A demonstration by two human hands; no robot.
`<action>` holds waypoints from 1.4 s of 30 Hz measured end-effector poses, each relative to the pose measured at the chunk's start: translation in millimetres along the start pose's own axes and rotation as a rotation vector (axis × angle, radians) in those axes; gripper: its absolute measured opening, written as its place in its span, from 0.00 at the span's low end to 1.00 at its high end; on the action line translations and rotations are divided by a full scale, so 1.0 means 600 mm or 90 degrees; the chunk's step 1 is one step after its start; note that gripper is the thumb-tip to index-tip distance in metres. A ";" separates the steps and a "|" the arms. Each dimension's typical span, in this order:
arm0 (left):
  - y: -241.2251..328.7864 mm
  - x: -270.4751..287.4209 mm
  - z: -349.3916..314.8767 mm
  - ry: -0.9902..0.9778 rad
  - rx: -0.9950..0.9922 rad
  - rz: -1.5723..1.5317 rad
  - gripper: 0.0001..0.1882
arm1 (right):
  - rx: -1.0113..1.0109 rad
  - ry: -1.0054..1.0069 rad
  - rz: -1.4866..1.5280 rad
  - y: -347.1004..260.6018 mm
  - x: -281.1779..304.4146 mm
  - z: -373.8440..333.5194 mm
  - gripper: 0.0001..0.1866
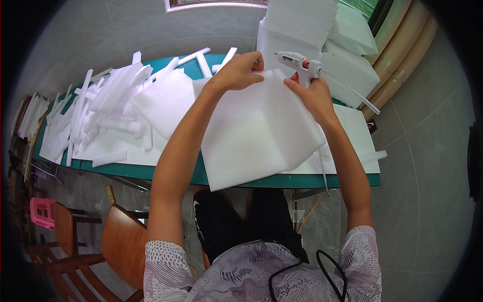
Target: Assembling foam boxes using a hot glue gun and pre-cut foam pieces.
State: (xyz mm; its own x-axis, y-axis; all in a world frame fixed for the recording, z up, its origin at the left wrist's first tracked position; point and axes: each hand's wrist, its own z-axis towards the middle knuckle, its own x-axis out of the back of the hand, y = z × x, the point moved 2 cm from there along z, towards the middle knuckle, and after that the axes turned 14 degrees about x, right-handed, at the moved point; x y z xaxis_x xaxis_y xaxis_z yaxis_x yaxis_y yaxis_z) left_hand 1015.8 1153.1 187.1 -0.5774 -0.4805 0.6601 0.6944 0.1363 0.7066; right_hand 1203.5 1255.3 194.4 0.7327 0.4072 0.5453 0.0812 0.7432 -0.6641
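Note:
In front of me over the table stands a white foam piece (pixel 241 136), its panels meeting at a fold or corner. My left hand (pixel 241 72) is closed at its far top edge, thumb and curled fingers pinching the foam. With my right hand (pixel 314 98) I grip a white glue gun (pixel 297 61) just beyond the foam's right panel. The nozzle points to the left, above the far edge. Part of the handle is hidden by my fingers, and a red light glows on the gun's body.
Heaped foam strips and offcuts (pixel 113 95) cover the left of the green table (pixel 201 173). Stacked foam blocks (pixel 347 73) stand behind on the right, near tall tan rolls (pixel 402 55). Wooden chairs (pixel 123 246) and a pink stool (pixel 42 211) are at lower left.

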 end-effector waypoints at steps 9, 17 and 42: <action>0.002 0.000 -0.001 -0.002 -0.005 -0.004 0.12 | 0.002 -0.007 -0.008 0.004 0.000 0.001 0.17; -0.002 -0.001 0.002 -0.006 -0.010 -0.009 0.12 | 0.007 -0.002 -0.002 0.001 0.000 0.000 0.17; 0.000 -0.001 0.000 -0.009 0.005 -0.001 0.12 | 0.002 -0.003 -0.001 0.005 0.000 0.000 0.18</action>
State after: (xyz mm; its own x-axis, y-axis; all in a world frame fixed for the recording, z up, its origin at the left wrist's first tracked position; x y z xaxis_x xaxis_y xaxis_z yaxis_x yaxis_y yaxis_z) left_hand 1016.2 1153.2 186.9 -0.5846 -0.4692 0.6619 0.6900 0.1417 0.7098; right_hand 1203.7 1257.2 192.4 0.7296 0.4089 0.5481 0.0794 0.7454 -0.6618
